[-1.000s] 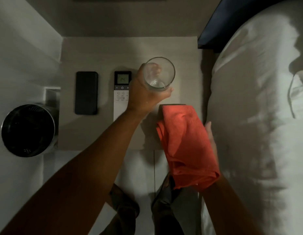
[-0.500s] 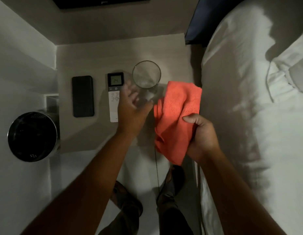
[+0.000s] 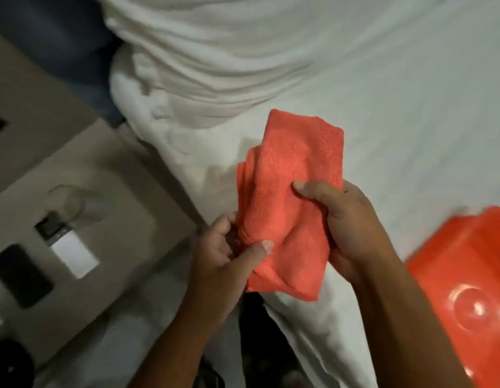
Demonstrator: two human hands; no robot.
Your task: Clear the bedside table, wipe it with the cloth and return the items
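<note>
Your left hand and right hand both grip orange cloth, centre frame, over bed. Bench lower left: phone, remote, possibly glass, blurred.

White bedding is spread across the upper right, bunched into folds near its top left edge. An orange plastic tray is seen lying on it at lower right, cut by the frame edge. Pale floor is glimpsed below, blurred.
</note>
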